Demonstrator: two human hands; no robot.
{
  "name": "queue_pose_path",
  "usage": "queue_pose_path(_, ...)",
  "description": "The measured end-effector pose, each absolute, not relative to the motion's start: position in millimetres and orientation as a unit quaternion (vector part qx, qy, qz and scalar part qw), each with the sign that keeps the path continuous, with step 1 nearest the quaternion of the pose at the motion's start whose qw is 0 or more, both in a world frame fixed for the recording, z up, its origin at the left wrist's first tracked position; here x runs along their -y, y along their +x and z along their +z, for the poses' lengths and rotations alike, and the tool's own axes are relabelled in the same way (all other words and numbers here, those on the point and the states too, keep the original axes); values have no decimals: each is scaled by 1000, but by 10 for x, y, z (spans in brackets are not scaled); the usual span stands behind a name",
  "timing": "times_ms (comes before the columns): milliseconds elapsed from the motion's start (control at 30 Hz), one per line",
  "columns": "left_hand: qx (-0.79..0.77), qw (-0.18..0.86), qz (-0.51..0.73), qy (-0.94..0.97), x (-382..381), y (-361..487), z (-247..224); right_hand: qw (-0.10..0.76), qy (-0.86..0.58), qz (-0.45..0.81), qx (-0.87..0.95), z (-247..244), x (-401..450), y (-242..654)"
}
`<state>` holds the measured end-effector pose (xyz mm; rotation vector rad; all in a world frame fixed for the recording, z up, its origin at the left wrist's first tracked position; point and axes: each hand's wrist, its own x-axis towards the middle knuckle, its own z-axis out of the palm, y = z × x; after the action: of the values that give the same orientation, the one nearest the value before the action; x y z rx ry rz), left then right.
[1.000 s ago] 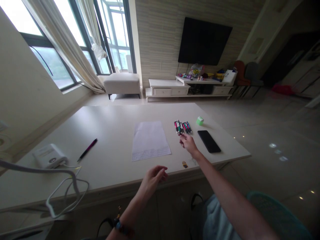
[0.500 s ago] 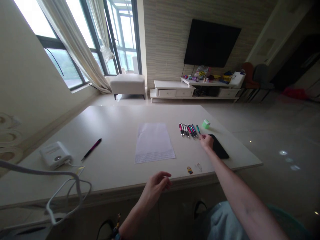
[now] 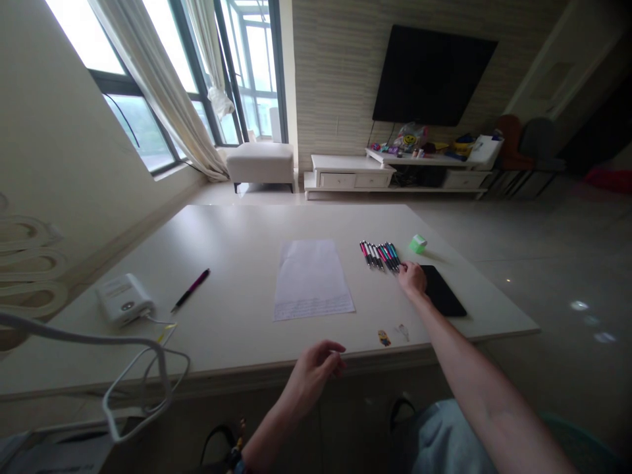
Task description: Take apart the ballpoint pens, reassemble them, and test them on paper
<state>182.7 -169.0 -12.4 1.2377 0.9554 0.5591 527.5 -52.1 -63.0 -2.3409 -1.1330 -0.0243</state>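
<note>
**Room:** A wall-mounted television (image 3: 434, 76) hangs at 12 o'clock above a white media cabinet (image 3: 348, 176). A plastic bag (image 3: 411, 137) printed with a yellow smiley sits on the cabinet among small items too cluttered to identify. A padded bench (image 3: 261, 163) stands under the window (image 3: 251, 72) at 11 o'clock, beside a cream curtain (image 3: 158, 79).

**Tabletop (image 3: 237, 227):** Pale, long, running away from the wearer, cut off at the lower left.

**Items on it, clock positions from the sheet:**
- Sheet of paper (image 3: 312, 280), centre; faint printed lines along the near edge, unreadable.
- Row of pens (image 3: 380, 255), 2 o'clock; side by side, tilted alike, pink and teal among them; no lettering legible.
- Black phone (image 3: 443, 291), 3 o'clock, face down or dark; no marks visible.
- Green cube (image 3: 418, 243), 2 o'clock, beyond the pens.
- White device (image 3: 124, 299), 9 o'clock; label too small to read.
- Pink pen (image 3: 191, 289), 9 o'clock, lying alone.
- White cable (image 3: 138, 349), 8 o'clock, looped.
- Cartoon sticker (image 3: 384, 338), 5 o'clock, yellow.

**Hands:** Right hand (image 3: 412, 279) rests on the tabletop, fingers curled against the near end of the pens, beside the phone; any pinch is hidden. Left hand (image 3: 313, 374) hovers at the near edge, fingers loosely curled, holding nothing.
</note>
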Motion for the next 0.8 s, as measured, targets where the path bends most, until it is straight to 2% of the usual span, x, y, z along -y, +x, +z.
queue_pose_path(367, -439, 662, 279, 540, 1510, 1676, -23, 216, -869, -14, 444, -612, 532, 5187)
queue_pose_path(700, -494, 614, 343, 511, 1187, 1297, 250, 233, -864, -46, 445, -644, 544, 5157)
queue_pose_path(800, -507, 567, 357, 542, 1079, 1167, 312, 242, -858, -57, 449, -669, 550, 5149)
